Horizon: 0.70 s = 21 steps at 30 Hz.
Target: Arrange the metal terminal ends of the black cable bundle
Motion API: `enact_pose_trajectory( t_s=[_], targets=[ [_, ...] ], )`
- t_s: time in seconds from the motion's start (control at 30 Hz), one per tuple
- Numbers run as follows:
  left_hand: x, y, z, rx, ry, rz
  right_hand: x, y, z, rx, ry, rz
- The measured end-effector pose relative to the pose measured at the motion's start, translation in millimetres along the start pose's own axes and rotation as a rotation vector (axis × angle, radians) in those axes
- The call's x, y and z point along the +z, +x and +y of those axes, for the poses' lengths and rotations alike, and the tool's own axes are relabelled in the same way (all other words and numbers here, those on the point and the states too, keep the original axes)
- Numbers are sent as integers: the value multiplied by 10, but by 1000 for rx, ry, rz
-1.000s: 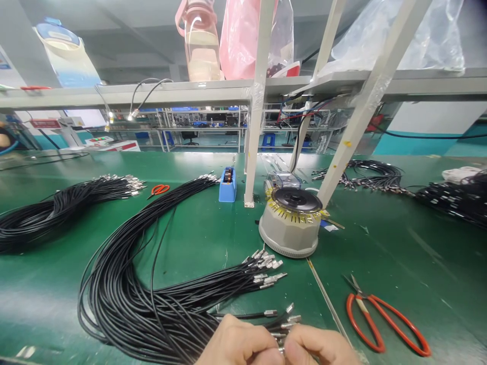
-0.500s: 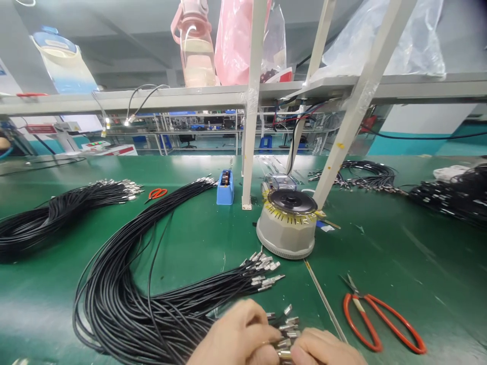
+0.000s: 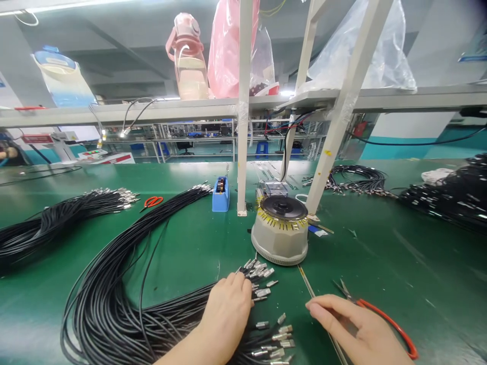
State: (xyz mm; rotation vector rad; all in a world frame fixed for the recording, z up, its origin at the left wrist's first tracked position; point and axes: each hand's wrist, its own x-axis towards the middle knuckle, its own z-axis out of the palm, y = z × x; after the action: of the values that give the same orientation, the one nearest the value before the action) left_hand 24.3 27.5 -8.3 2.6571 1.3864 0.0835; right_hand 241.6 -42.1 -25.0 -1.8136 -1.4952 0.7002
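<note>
My left hand (image 3: 228, 309) is closed over the upper branch of a thick bundle of black cables (image 3: 110, 284), just behind its silver connector ends (image 3: 262, 274). Its fingertips are mostly hidden. Below that hand, a second group of metal connectors (image 3: 279, 342) fans out on the green table. My right hand (image 3: 353, 324) is apart from the cables, its fingers loosely bent and thumb close to the index finger; no object shows in it. Red-handled scissors (image 3: 388, 317) lie beside and partly behind it. A round grey tape dispenser (image 3: 281, 238) with yellow tape pieces stands beyond both hands.
A small blue tape holder (image 3: 220, 195) stands behind the bundle. Another cable bundle (image 3: 64, 220) and small red scissors (image 3: 153, 202) lie left, more cables (image 3: 452, 195) right. White posts (image 3: 242, 152) rise from the table to a shelf (image 3: 182, 106) bearing bottles and bags.
My hands, together at the lower connectors before, have separated. The left has moved up onto the upper cable branch; the right has let go and moved right, now partly covering the scissors. The view has shifted slightly.
</note>
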Motion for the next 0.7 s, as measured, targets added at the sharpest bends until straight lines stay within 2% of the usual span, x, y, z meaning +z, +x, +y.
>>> enact_pose_trajectory(
  t_s=[0.13, 0.23, 0.27, 0.33, 0.4, 0.5, 0.57, 0.7],
  targets=[
    [-81, -115, -27, -30, -57, 46, 24, 30, -16, 15, 70, -39],
    [-74, -196, -87, -55, -359, 74, -26, 121, -97, 5, 109, -10],
    [-47, -207, -114, -41, -518, 82, -67, 176, -128, 7, 120, 22],
    [27, -206, -169, 92, -741, 152, -184, 326, -192, 22, 137, 119],
    [95, -187, -213, 225, -813, 230, -327, 514, -255, 49, 146, 247],
    [137, -174, -245, 242, -848, 230, -503, 810, -347, 86, 129, 376],
    [132, -186, -249, 200, -855, 183, -555, 981, -399, 94, 114, 352],
    [122, -220, -229, 107, -834, 99, -551, 1237, -464, 110, 104, 193]
  ],
)
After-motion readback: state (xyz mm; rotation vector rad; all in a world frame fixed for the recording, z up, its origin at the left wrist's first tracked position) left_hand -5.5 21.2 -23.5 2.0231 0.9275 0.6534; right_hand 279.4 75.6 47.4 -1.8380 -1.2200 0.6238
